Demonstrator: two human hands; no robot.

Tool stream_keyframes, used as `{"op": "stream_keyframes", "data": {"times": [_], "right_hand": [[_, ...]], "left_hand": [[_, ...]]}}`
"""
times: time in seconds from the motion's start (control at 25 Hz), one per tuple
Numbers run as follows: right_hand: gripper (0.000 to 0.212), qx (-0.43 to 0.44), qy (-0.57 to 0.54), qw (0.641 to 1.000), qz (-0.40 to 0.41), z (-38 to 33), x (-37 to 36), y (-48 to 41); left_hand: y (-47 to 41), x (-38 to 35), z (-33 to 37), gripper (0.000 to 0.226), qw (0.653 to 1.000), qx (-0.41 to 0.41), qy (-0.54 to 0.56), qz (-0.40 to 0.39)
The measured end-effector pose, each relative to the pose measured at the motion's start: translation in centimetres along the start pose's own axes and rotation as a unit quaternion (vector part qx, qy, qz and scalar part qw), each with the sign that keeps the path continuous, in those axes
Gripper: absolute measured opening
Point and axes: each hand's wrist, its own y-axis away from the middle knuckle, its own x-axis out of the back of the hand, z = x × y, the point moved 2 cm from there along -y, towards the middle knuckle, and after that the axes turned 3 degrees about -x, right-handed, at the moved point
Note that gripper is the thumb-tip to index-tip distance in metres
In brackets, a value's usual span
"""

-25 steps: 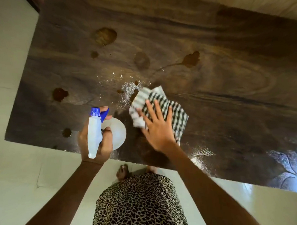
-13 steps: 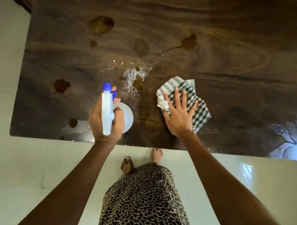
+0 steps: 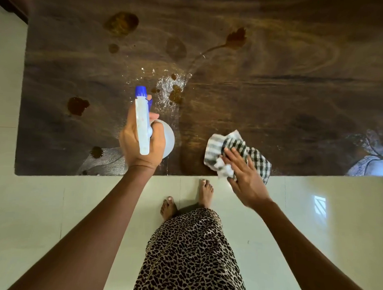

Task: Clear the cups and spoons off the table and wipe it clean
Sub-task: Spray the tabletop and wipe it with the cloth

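A dark wooden table (image 3: 275,87) fills the upper view, with several brown spill stains (image 3: 122,23) and a wet sprayed patch (image 3: 168,89) near its middle. My left hand (image 3: 140,147) grips a white spray bottle (image 3: 142,125) with a blue nozzle, held above the table's near edge and pointing away from me. My right hand (image 3: 248,179) presses flat on a black-and-white checked cloth (image 3: 236,150) at the table's near edge, to the right of the bottle. No cups or spoons are in view.
Pale glossy floor tiles (image 3: 43,204) run below and to the left of the table. My bare feet (image 3: 204,191) stand close to the near edge. A patterned object (image 3: 372,159) shows at the table's right edge.
My right hand has dragged the cloth from the wet patch rightward and back to the near edge. The left hand with the bottle stayed about where it was.
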Motion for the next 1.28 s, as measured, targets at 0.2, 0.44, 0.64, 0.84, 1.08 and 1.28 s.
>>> {"op": "stream_keyframes", "data": {"times": [0.2, 0.44, 0.64, 0.84, 1.08, 1.28], "right_hand": [[0.060, -0.080, 0.020, 0.997, 0.011, -4.2, -0.7, -4.0], [0.085, 0.056, 0.028, 0.998, 0.025, -4.0, -1.9, 0.5], [0.072, -0.176, -0.074, 0.979, 0.070, 2.4, 2.5, 1.6], [0.061, -0.214, -0.128, 0.959, 0.131, 3.3, 7.8, -2.8], [0.065, -0.200, -0.147, 0.957, 0.152, 5.8, 12.2, -7.4], [0.072, -0.191, -0.157, 0.956, 0.159, 9.4, 14.6, -9.7]], "left_hand": [[0.3, 0.2, 0.0, 0.051, 0.999, 0.041, 0.013, -0.008], [0.6, 0.2, 0.4, 0.047, 0.997, 0.062, 0.028, -0.025], [-0.1, -0.1, 1.4, 0.045, 0.997, 0.071, -0.006, -0.037], [-2.6, -1.2, 4.8, 0.036, 0.988, 0.054, -0.043, -0.140], [-5.9, -6.7, 8.8, 0.021, 0.962, 0.131, -0.076, -0.228], [-9.0, -12.4, 10.9, 0.013, 0.959, 0.159, -0.097, -0.213]]}}
